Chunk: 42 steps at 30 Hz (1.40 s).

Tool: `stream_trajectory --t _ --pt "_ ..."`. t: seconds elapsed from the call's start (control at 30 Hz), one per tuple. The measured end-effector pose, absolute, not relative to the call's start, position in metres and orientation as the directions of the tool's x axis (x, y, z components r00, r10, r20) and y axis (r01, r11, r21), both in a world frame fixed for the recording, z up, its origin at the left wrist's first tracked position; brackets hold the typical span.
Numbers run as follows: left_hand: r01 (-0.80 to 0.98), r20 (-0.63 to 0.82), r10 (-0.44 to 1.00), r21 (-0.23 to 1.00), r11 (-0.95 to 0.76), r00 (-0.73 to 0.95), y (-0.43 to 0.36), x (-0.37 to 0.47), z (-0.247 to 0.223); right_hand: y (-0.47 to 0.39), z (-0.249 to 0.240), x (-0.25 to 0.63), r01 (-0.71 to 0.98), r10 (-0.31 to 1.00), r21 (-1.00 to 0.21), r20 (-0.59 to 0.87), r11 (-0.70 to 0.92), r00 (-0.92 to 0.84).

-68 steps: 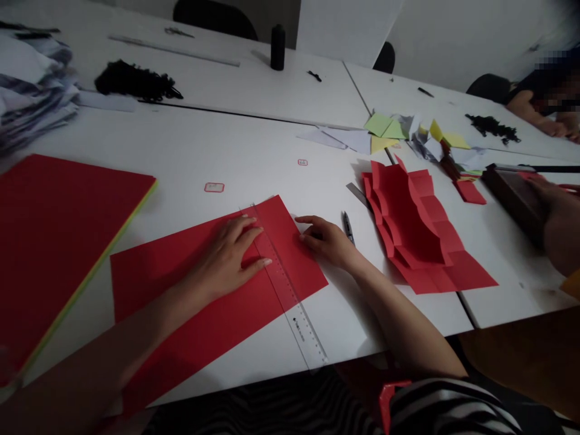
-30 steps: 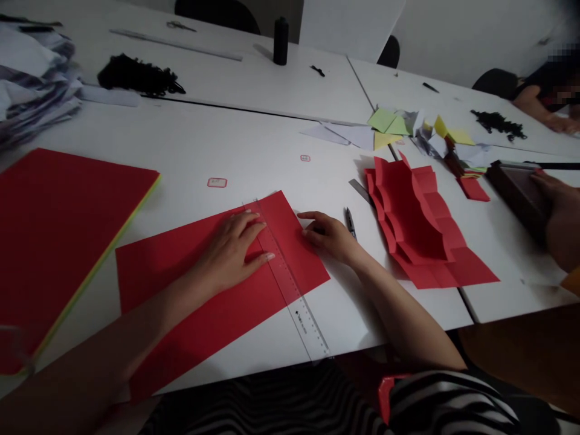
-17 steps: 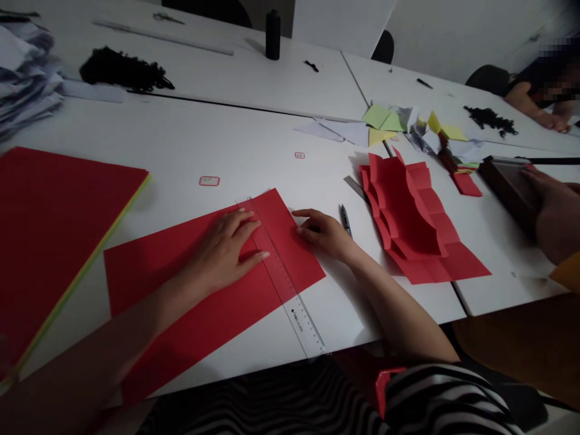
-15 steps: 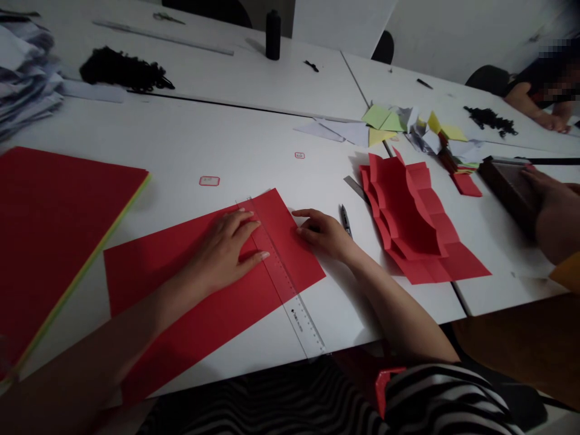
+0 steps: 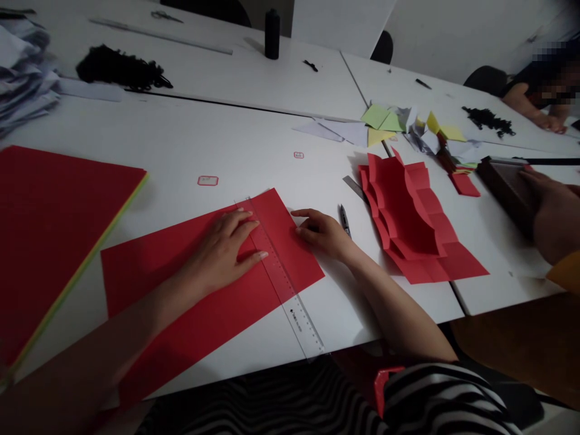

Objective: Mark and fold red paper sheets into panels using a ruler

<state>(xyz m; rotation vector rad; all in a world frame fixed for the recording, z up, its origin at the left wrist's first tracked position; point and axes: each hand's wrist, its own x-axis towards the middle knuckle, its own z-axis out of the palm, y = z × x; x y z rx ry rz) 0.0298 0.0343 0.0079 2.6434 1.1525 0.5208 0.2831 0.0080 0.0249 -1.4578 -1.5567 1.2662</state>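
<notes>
A red sheet of paper point(image 5: 181, 326) lies at a slant in front of me, its near corner reaching the table edge. Across its right part rests a clear plastic ruler point(image 5: 296, 320), which sticks out past the sheet toward me. My left hand point(image 5: 229, 244) lies on the sheet with fingers spread, the fingertips on the ruler's left side. At the sheet's right edge is my right hand point(image 5: 324, 232), index finger stretched out and the other fingers curled; I see nothing in it. A pen point(image 5: 345, 220) lies just right of that hand.
To the left is a stack of large red sheets point(image 5: 58, 235). Folded red paper point(image 5: 408, 211) and a metal ruler point(image 5: 354, 187) lie right. Another person's hand point(image 5: 550, 205) rests on a dark block point(image 5: 507, 190). Farther off are paper scraps point(image 5: 383, 118), black cord point(image 5: 120, 67) and a black bottle point(image 5: 272, 35).
Both hands, the ruler and the red sheet keep their places relative to each other. The whole view has shifted very slightly.
</notes>
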Motion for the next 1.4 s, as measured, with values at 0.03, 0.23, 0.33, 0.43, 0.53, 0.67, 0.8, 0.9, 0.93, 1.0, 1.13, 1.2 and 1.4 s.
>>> stream_trajectory --t 0.03,0.23,0.33,0.43,0.53,0.67,0.8,0.9,0.93,1.0,1.13,1.2,1.4 --pt "0.662 0.237 0.737 0.328 -0.674 0.633 0.034 0.030 0.008 0.008 0.024 0.283 0.347 0.973 -0.934 -0.150 -0.082 -0.174" --pt "0.664 0.233 0.740 0.332 -0.670 0.631 0.034 0.030 0.009 0.009 0.022 0.285 0.362 0.972 -0.929 -0.146 -0.072 -0.182" --pt "0.673 0.225 0.746 0.327 -0.664 0.627 0.034 0.030 0.009 0.009 0.023 0.285 0.359 0.971 -0.930 -0.149 -0.075 -0.185" --pt "0.670 0.223 0.744 0.329 -0.666 0.630 0.034 0.030 0.008 0.009 0.024 0.285 0.351 0.970 -0.933 -0.157 -0.083 -0.188" --pt "0.665 0.227 0.743 0.337 -0.667 0.630 0.034 0.030 0.008 0.009 0.024 0.284 0.343 0.971 -0.936 -0.153 -0.083 -0.184" --pt "0.665 0.227 0.742 0.333 -0.668 0.631 0.035 0.029 0.008 0.007 0.026 0.282 0.355 0.973 -0.932 -0.147 -0.077 -0.177" --pt "0.672 0.211 0.742 0.321 -0.668 0.637 0.034 0.027 0.009 0.005 0.027 0.281 0.306 0.972 -0.950 -0.127 -0.062 -0.199" --pt "0.670 0.206 0.739 0.320 -0.670 0.641 0.032 0.025 0.009 0.005 0.026 0.280 0.209 0.956 -0.973 -0.148 -0.095 -0.253" --pt "0.672 0.204 0.739 0.314 -0.670 0.642 0.032 0.024 0.009 0.005 0.025 0.279 0.184 0.951 -0.977 -0.154 -0.106 -0.270" --pt "0.680 0.200 0.742 0.301 -0.668 0.640 0.031 0.023 0.009 0.005 0.023 0.279 0.171 0.945 -0.981 -0.142 -0.094 -0.296" --pt "0.690 0.185 0.751 0.304 -0.657 0.634 0.029 0.022 0.009 0.007 0.017 0.280 0.252 0.950 -0.966 -0.026 0.056 -0.311" --pt "0.689 0.175 0.755 0.319 -0.650 0.631 0.029 0.021 0.009 0.008 0.015 0.281 0.370 0.959 -0.913 0.065 0.169 -0.276" --pt "0.684 0.202 0.759 0.335 -0.647 0.619 0.030 0.021 0.006 0.011 0.008 0.281 0.698 0.903 -0.572 0.273 0.431 -0.333"
